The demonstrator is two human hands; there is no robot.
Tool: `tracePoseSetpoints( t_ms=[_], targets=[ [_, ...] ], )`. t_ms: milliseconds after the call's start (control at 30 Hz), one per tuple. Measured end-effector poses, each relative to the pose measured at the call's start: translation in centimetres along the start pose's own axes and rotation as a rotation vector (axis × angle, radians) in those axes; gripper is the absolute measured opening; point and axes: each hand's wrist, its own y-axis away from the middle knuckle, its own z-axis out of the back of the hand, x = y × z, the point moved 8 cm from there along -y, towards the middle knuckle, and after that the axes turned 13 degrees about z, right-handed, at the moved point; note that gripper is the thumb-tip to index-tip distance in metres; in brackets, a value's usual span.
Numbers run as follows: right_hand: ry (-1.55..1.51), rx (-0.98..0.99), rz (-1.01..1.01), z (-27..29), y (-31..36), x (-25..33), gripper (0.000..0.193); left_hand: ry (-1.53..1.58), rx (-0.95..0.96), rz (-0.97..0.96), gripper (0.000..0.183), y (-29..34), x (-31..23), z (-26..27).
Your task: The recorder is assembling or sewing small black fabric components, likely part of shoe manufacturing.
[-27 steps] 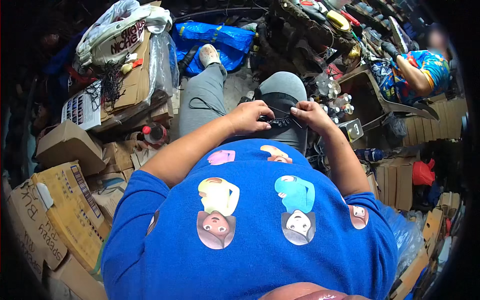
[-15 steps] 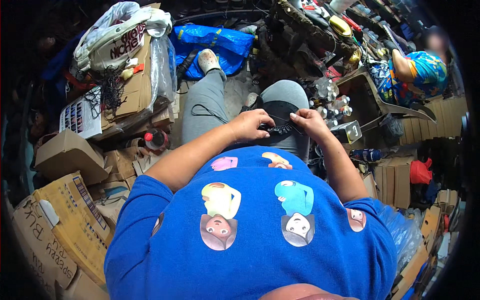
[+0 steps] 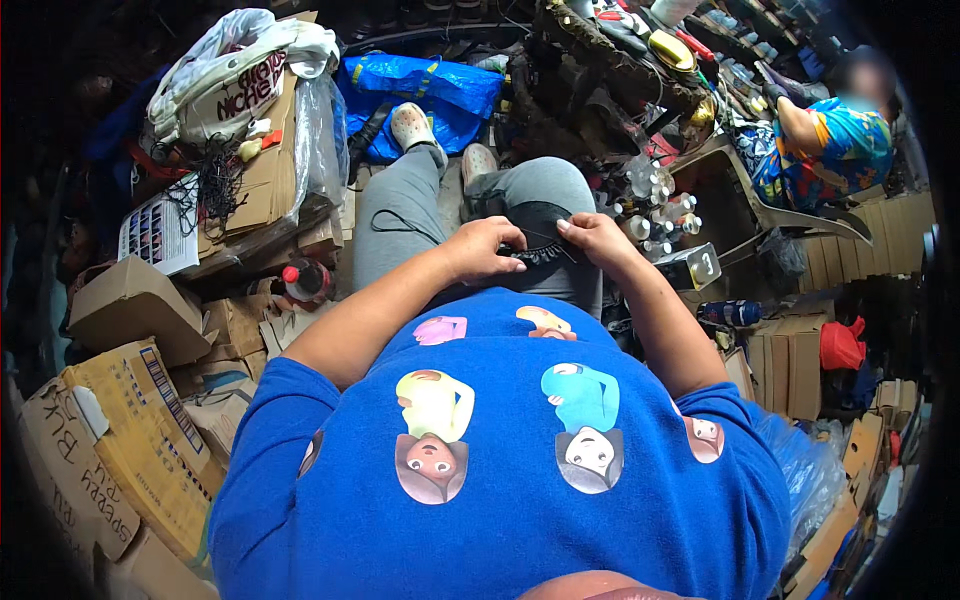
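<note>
we find the left hand (image 3: 484, 248) gripping a black ruffle-edged piece (image 3: 535, 218) over the right thigh (image 3: 580, 285); the right hand (image 3: 600, 240) pinches its right edge.

Printed in dark red on the white bag (image 3: 215, 95); handwritten in black on the brown carton (image 3: 88, 478).

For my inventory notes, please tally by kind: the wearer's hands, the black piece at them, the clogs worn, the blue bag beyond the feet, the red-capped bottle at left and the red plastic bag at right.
Left hand and right hand: 2
Black piece: 1
Pale clogs: 2
Blue bag: 1
Red-capped bottle: 1
Red plastic bag: 1
Total: 8
</note>
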Motion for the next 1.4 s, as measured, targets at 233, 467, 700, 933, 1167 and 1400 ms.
tracePoseSetpoints(
  t_ms=[233,467,700,933,1167,1400],
  targets=[
    [0.047,0.088,0.094,-0.9,-2.9,-1.0,0.041,-0.048,-0.002,0.130,0.033,-0.1,1.4,0.0],
    [0.277,0.093,0.096,-1.9,-4.9,-2.1,0.044,-0.112,-0.015,0.259,0.031,-0.1,2.8,0.1],
    [0.240,0.158,0.109,-1.5,-5.5,-1.7,0.043,-0.138,-0.003,0.295,0.029,-0.9,2.1,0.9],
    [-0.130,0.286,0.122,-1.7,-5.9,-1.7,0.029,-0.190,-0.042,0.188,0.027,-0.5,-1.5,1.5],
    [-0.136,0.176,0.103,-1.9,-6.6,-4.1,0.032,0.427,-0.125,0.006,0.023,2.5,-10.8,8.2],
    [-0.237,-0.018,0.052,-0.8,-8.1,0.1,0.031,0.594,0.049,-0.460,0.053,7.5,-18.5,13.9]
  ],
)
